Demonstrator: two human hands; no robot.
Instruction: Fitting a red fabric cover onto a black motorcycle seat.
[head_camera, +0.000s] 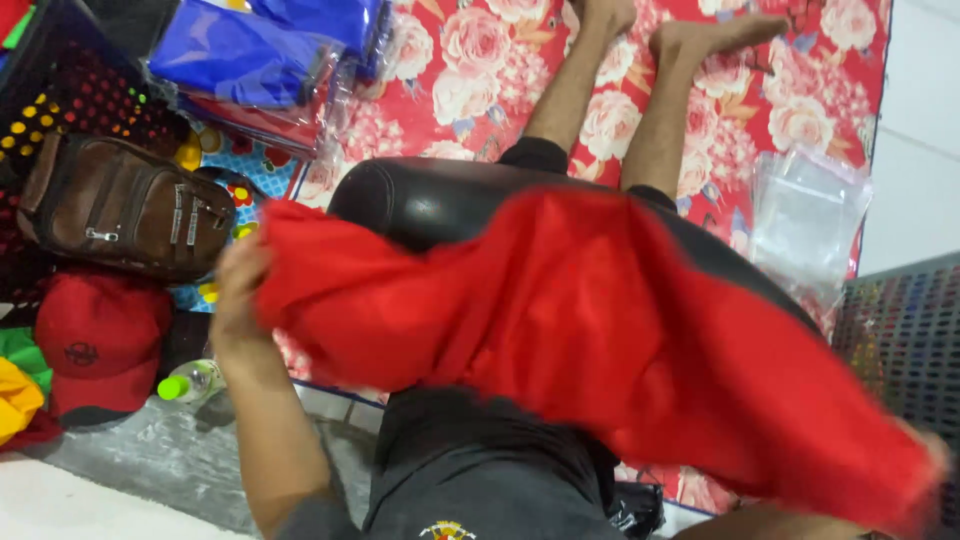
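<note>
Home floor w/ floral mat (480, 60), bagged garments (260, 60).

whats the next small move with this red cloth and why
Probably pull the two hands apart to draw the red cloth taut over the black cushion. The left hand grips one bunched end, the right hand is blurred at the far end, and the cloth sags wrinkled between them.

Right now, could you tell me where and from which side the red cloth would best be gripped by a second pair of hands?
Probably the loose lower edge of the red cloth, reached from the near side. The left hand holds one end and the right hand, blurred, the other, so the cloth is stretched over a black cushion, leaving that edge hanging free.
</note>
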